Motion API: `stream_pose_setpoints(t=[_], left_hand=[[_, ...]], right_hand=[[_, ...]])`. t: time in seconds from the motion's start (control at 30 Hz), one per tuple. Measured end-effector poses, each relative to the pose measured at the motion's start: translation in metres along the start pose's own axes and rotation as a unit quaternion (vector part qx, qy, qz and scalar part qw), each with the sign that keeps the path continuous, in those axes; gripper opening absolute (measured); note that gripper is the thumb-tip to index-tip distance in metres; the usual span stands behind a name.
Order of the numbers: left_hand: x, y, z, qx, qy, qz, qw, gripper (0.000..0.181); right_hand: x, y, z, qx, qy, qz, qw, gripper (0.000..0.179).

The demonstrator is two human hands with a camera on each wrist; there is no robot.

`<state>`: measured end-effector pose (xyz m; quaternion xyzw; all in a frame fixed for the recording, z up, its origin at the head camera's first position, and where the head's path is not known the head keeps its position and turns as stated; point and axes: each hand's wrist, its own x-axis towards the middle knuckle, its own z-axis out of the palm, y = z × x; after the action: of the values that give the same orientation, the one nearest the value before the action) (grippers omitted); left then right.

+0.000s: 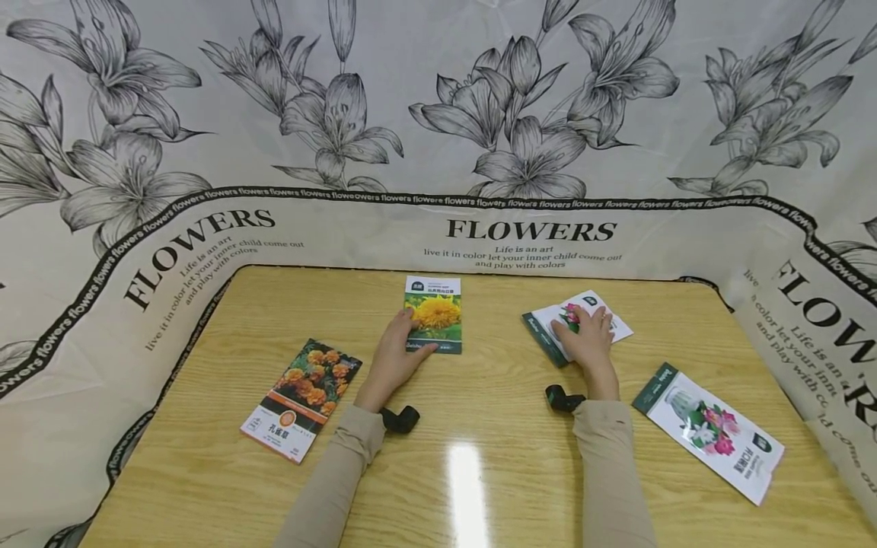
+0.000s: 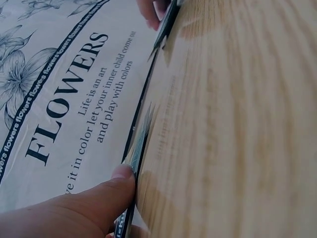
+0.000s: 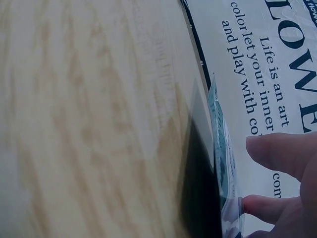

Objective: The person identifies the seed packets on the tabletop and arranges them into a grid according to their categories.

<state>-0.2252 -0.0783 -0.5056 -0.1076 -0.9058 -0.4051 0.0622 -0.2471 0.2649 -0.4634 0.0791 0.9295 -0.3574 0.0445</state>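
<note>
My left hand (image 1: 393, 354) is at the left and lower edges of a seed packet with a yellow flower (image 1: 438, 313). In the left wrist view, the thumb (image 2: 116, 186) presses on this packet, seen nearly edge-on, with a bit of finger on its table side. To the right, my right hand (image 1: 588, 342) spreads over a tilted white seed packet with pink flowers (image 1: 548, 339), partly covering it. In the right wrist view, one fingertip touches that packet (image 3: 225, 168), while the thumb (image 3: 277, 151) stands off it.
An orange-flower seed packet (image 1: 301, 399) lies left on the wooden table (image 1: 507, 426). Another pink-and-white-flower packet (image 1: 712, 434) lies at the right. Cloth with printed flowers (image 1: 356, 228) rises behind the table's back edge and at both sides. Black wrist mounts (image 1: 400, 418) sit by both cuffs.
</note>
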Motion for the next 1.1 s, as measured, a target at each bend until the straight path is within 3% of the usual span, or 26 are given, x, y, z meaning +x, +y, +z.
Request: stream_pose_setpoints(t=[1.1], left_hand=[[0.0011,0.0014,-0.0014,0.000,-0.018,-0.020,0.9996,0.056]], right_hand=[[0.0015,0.0005,0.0034,-0.006,-0.011,-0.022,0.9997,0.069]])
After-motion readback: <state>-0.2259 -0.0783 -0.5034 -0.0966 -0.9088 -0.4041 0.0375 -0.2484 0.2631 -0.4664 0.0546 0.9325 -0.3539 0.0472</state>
